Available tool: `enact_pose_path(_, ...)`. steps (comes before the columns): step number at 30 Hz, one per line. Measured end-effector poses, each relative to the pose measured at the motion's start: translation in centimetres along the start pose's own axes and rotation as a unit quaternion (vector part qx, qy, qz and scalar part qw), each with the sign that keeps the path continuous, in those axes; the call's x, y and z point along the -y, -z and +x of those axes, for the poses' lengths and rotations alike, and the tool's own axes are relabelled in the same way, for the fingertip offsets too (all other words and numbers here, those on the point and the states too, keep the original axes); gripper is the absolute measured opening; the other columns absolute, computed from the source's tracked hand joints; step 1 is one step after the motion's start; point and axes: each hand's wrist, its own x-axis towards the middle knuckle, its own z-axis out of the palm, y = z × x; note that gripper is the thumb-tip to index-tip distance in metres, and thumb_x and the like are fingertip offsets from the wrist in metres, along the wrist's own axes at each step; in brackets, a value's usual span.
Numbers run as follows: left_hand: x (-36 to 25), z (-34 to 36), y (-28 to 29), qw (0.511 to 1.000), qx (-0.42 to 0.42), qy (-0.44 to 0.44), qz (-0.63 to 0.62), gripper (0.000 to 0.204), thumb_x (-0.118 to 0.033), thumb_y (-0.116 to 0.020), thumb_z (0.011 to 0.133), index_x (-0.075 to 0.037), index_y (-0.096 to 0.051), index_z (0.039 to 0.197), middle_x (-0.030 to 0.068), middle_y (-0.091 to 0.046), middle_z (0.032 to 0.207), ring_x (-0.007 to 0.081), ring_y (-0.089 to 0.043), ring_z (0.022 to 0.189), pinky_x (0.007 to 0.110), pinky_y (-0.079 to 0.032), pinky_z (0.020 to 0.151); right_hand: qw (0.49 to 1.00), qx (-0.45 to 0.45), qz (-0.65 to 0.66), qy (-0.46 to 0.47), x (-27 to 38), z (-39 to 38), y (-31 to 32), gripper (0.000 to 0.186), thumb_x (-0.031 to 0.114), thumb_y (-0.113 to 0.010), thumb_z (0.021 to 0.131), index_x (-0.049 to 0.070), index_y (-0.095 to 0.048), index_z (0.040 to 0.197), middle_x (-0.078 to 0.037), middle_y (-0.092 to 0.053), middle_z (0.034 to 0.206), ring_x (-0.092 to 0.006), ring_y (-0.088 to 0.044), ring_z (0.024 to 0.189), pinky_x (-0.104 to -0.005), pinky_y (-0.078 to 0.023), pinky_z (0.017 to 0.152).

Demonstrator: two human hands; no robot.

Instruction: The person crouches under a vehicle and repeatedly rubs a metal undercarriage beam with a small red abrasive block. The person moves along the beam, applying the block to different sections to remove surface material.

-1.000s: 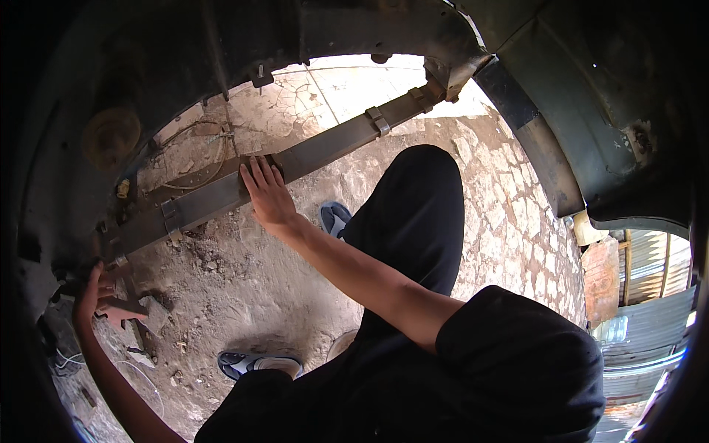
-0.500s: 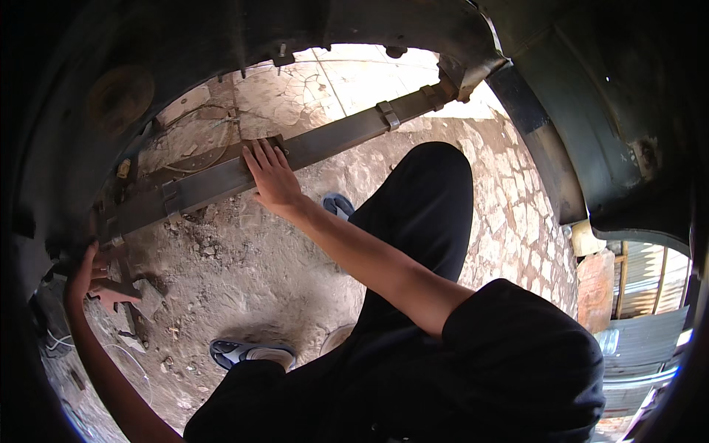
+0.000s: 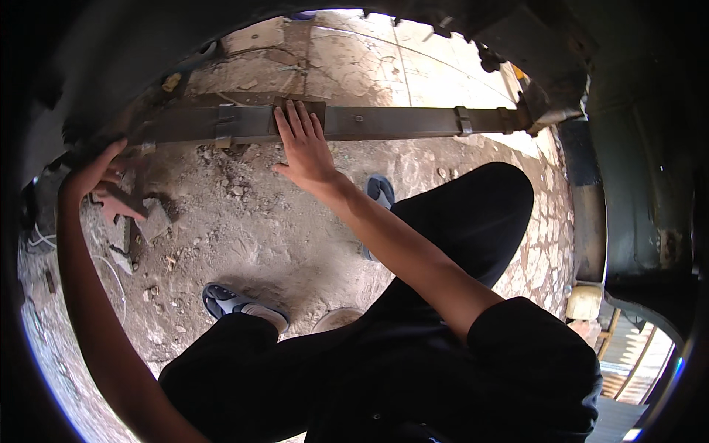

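Observation:
A long dark leaf spring [image 3: 399, 122] with metal clips runs across the upper part of the view. My right hand [image 3: 305, 151] lies flat on it, fingers spread over a squarish plate [image 3: 316, 111] at its middle. By the spring's left end is my left hand [image 3: 92, 173], its thumb raised beside the dark metal and apart from the partly bent fingers. Shadow hides what the left palm touches. Below the left fingers lies a reddish brick piece [image 3: 122, 203] next to a grey stone chunk [image 3: 155, 220].
Dark vehicle bodywork [image 3: 642, 177] arches overhead and down the right side. A bracket [image 3: 550, 111] meets the spring's right end. Dirt ground [image 3: 244, 229] with rubble lies between my sandalled feet. A thin white wire [image 3: 114, 277] curls at left; a pale container [image 3: 583, 303] stands at right.
The view has turned and shifted, so the spring now looks nearly level. My right hand still lies on the spring and the left hand is still at its left end.

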Motion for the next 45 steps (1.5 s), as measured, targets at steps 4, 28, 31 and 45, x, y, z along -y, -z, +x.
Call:
enact_pose_path(4, -1.7, -1.1, -0.7, 1.000, -0.012, -0.002, 0.007, 0.095, -0.079, -0.060, 0.074, -0.009, -0.053, 0.138, 0.0116, -0.066, 0.118, 0.0217, -0.066, 0.098, 0.040, -0.048, 0.089, 1.000, -0.009, -0.007, -0.022, 0.0, 2.2, 0.0, 0.109, 0.035, -0.085, 0.074, 0.003, -0.017, 0.154, -0.024, -0.021, 0.157, -0.0405, -0.018, 0.148, -0.0540, -0.021, 0.120)
enact_pose_path(28, -4.2, -4.1, -1.4, 0.998, 0.027, -0.045, 0.024, 0.094, -0.077, -0.054, 0.081, -0.009, -0.047, 0.145, 0.0113, -0.065, 0.127, 0.0227, -0.061, 0.118, 0.040, -0.045, 0.101, 0.999, 0.029, -0.009, 0.022, 3.6, 2.9, -0.7, 0.108, 0.038, -0.078, 0.081, -0.001, -0.009, 0.155, -0.024, -0.008, 0.162, -0.0374, -0.012, 0.150, -0.0551, -0.012, 0.122)
enact_pose_path(31, -3.4, -2.8, -1.3, 0.999, 0.032, -0.004, 0.035, 0.093, -0.077, -0.054, 0.081, -0.009, -0.048, 0.144, 0.0117, -0.064, 0.128, 0.0231, -0.062, 0.117, 0.040, -0.045, 0.100, 1.000, 0.001, -0.001, -0.018, 3.8, 2.4, -1.4, 0.108, 0.037, -0.079, 0.081, 0.001, -0.010, 0.155, -0.022, -0.009, 0.162, -0.0362, -0.013, 0.150, -0.0550, -0.011, 0.122)
enact_pose_path(45, -2.9, -2.5, -1.9, 0.997, 0.018, -0.041, 0.059, 0.095, -0.079, -0.050, 0.081, -0.010, -0.045, 0.146, 0.0122, -0.063, 0.130, 0.0241, -0.060, 0.121, 0.044, -0.042, 0.105, 0.999, -0.013, -0.026, 0.026, 2.1, 2.5, -1.0, 0.100, 0.034, -0.079, 0.081, 0.003, -0.019, 0.154, -0.021, -0.025, 0.158, -0.0358, -0.024, 0.147, -0.0538, -0.021, 0.120)
